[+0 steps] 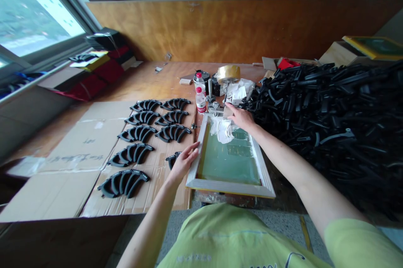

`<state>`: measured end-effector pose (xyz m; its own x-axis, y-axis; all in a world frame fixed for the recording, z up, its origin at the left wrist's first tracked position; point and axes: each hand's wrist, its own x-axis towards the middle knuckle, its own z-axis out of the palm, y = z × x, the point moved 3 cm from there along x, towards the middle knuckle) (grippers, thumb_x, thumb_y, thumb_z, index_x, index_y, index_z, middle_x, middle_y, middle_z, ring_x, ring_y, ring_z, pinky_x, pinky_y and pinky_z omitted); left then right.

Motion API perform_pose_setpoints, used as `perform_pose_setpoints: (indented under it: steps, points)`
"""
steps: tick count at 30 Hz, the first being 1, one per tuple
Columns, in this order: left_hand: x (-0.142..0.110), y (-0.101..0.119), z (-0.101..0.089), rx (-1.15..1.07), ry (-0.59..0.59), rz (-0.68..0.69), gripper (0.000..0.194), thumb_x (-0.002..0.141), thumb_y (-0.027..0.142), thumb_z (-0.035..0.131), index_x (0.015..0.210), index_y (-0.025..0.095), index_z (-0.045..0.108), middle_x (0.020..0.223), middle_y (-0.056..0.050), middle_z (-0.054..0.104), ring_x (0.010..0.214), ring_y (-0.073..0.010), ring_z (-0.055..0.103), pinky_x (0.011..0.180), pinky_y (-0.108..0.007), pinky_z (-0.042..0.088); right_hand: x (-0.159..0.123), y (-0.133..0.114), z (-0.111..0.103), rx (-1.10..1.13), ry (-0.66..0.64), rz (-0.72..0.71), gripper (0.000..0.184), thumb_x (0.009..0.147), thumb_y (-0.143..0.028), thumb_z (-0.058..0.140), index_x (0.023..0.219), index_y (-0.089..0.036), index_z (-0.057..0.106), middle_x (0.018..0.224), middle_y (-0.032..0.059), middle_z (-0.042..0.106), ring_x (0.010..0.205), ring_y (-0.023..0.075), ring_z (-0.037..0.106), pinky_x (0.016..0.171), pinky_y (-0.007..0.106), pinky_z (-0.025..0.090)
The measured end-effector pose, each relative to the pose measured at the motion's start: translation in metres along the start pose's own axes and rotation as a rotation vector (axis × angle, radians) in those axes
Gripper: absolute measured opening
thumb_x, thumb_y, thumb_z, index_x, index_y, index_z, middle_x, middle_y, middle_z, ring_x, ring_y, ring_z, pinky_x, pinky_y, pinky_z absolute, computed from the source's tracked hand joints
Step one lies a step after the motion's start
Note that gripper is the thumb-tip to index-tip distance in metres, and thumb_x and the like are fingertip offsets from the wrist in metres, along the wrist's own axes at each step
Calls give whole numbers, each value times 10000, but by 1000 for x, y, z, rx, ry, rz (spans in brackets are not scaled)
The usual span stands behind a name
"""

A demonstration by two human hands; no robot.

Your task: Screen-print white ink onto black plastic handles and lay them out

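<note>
A screen-printing frame [231, 191] with green mesh lies in front of me, hinged at its far end to a metal clamp [215, 109]. White ink [224, 130] is smeared over the far part of the mesh. My right hand [239, 118] is at the far end, its fingers on a flat tan squeegee [228, 111] by the ink; the grip is partly hidden. My left hand [185, 161] is closed at the frame's left bar, fingertips against it. Just left of that hand, a curved black plastic part [171, 159] is partly covered by it.
Fanned groups of curved black parts [130, 154] lie in two columns on flattened cardboard [78, 142]. A large heap of black parts [315, 121] fills the right side. Two red-capped bottles [200, 101] and a tape roll [228, 74] stand behind the frame.
</note>
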<state>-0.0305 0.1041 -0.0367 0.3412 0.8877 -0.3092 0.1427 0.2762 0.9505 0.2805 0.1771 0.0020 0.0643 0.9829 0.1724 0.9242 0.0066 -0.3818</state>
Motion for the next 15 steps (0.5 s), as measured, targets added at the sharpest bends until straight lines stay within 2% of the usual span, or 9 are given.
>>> perform_pose_setpoints:
  steps: [2, 5, 7, 9, 11, 12, 14, 15]
  points:
    - [-1, 30, 2, -48, -2, 50, 577, 789, 621, 564, 1116, 155, 656, 786, -39, 661, 584, -130, 561, 496, -222, 422, 0, 28, -17, -2, 99, 130, 440, 863, -312, 577, 1301, -281, 547, 998, 37, 711, 895, 220, 640, 805, 311, 466]
    - [8, 76, 9, -172, 35, 227, 564, 840, 649, 456, 1114, 184, 620, 904, -45, 658, 636, -129, 578, 515, -226, 444, -28, 74, -26, 30, 200, 339, 317, 912, -274, 434, 1146, -190, 631, 887, 73, 710, 837, 216, 636, 768, 314, 472]
    - [20, 102, 16, -276, 9, 328, 549, 853, 629, 452, 1165, 196, 580, 975, -55, 652, 717, -138, 613, 571, -231, 479, -53, 88, -11, 49, 145, 381, 297, 901, -275, 449, 1092, -159, 644, 874, 82, 703, 809, 214, 626, 749, 323, 476]
    - [34, 116, 23, -351, -24, 355, 539, 861, 613, 452, 1174, 189, 563, 940, -60, 655, 762, -144, 631, 600, -229, 493, -74, 84, 16, 82, 30, 274, 294, 859, -291, 549, 1113, -171, 638, 906, 66, 699, 835, 206, 618, 771, 326, 477]
    - [43, 115, 29, -406, 21, 354, 523, 873, 607, 438, 1178, 197, 548, 905, -56, 659, 772, -137, 638, 602, -214, 490, -86, 66, 42, 94, -58, 94, 378, 812, -273, 638, 1184, -212, 611, 996, 53, 685, 930, 204, 602, 849, 341, 461]
    - [44, 107, 32, -428, 69, 341, 516, 875, 607, 439, 1184, 206, 538, 908, -55, 664, 761, -130, 639, 593, -207, 487, -90, 55, 52, 81, -94, 12, 399, 803, -255, 656, 1198, -232, 604, 1043, 53, 670, 980, 207, 586, 889, 357, 445]
    - [40, 78, 44, -442, 88, 215, 511, 860, 594, 489, 1186, 202, 532, 949, -69, 679, 729, -125, 642, 570, -203, 486, -96, 30, 62, 32, -120, -77, 319, 825, -228, 640, 1144, -236, 635, 1072, 65, 643, 1028, 217, 552, 933, 385, 416]
    - [36, 59, 54, -429, 34, 94, 522, 844, 590, 523, 1177, 188, 539, 979, -88, 687, 718, -131, 647, 555, -209, 487, -100, 17, 63, 11, -100, -73, 243, 844, -227, 621, 1084, -224, 661, 1045, 72, 638, 1022, 220, 544, 930, 385, 414]
